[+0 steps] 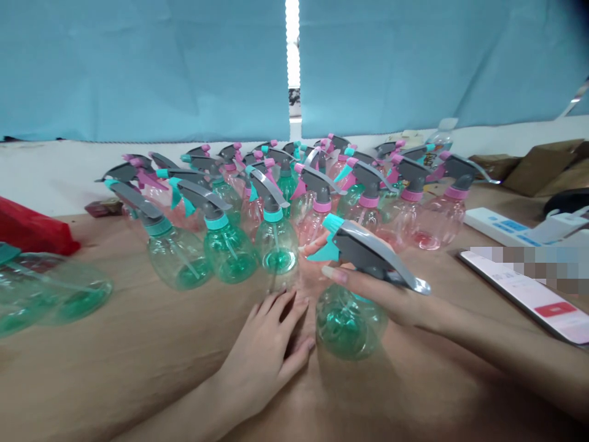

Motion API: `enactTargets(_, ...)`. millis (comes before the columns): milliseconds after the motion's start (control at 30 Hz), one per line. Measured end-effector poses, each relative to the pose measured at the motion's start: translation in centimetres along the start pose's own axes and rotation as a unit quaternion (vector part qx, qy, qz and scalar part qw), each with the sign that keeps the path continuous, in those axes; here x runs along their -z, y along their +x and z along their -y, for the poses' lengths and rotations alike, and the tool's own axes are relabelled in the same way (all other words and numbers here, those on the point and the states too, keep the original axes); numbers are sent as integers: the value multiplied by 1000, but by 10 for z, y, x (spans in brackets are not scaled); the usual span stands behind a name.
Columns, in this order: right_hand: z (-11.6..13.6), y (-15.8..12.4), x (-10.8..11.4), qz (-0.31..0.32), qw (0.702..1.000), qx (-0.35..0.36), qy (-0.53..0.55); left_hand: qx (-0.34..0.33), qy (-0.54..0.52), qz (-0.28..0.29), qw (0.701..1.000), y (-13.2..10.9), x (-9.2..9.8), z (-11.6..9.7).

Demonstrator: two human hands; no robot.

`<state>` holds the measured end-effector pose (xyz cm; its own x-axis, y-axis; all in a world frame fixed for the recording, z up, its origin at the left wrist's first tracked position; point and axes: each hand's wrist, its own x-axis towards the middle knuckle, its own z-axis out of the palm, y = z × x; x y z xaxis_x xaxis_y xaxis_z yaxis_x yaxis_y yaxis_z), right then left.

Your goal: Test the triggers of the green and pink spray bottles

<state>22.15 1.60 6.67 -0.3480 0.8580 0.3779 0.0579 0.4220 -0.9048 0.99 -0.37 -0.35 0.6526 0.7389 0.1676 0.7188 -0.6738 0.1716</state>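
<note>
My right hand point(386, 291) is wrapped round the neck of a green spray bottle point(347, 325), just under its grey and turquoise trigger head. The bottle is tilted slightly, and I cannot tell whether its base touches the table. Left of it, my left hand point(276, 337) rests on the table with its fingers apart, holding nothing. Just beyond the hands stand green spray bottles with turquoise collars, the nearest being a clear-green one point(277, 245) and a darker green one point(230, 252). Behind and to the right are pink spray bottles point(444, 215) with pink collars.
At the left edge, green bottles point(83, 288) lie on their sides beside a red bag point(34, 227). A phone point(519, 291) and a white power strip point(499, 227) lie at right. Brown boxes point(543, 166) and a clear drink bottle point(442, 138) stand farther back, before a blue curtain point(161, 67).
</note>
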Motion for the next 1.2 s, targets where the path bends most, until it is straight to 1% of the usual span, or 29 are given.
enactTargets(133, -2, 0, 1, 8, 1000, 4, -10, -2, -1, -1, 1000, 0, 0, 0)
enactTargets(267, -5, -2, 1, 19, 1000, -7, 2, -5, 0, 2, 1000, 0, 0, 0)
enactTargets(467, -2, -3, 1, 26, 999, -31, 7, -5, -5, -8, 1000, 0, -2, 0)
enactTargets(667, 0, -2, 0, 13, 1000, -24, 9, -5, -5, -10, 1000, 0, -1, 0)
enactTargets(800, -3, -3, 0, 25, 999, -39, 1, -5, -9, -11, 1000, 0, -1, 0)
enactTargets(1067, -8, -5, 2, 34, 999, -37, -7, 3, -12, -1, 1000, 0, 0, 0)
enactTargets(1200, -7, -4, 4, 30, 999, -15, -31, 0, -16, 4, 1000, -1, 0, 0)
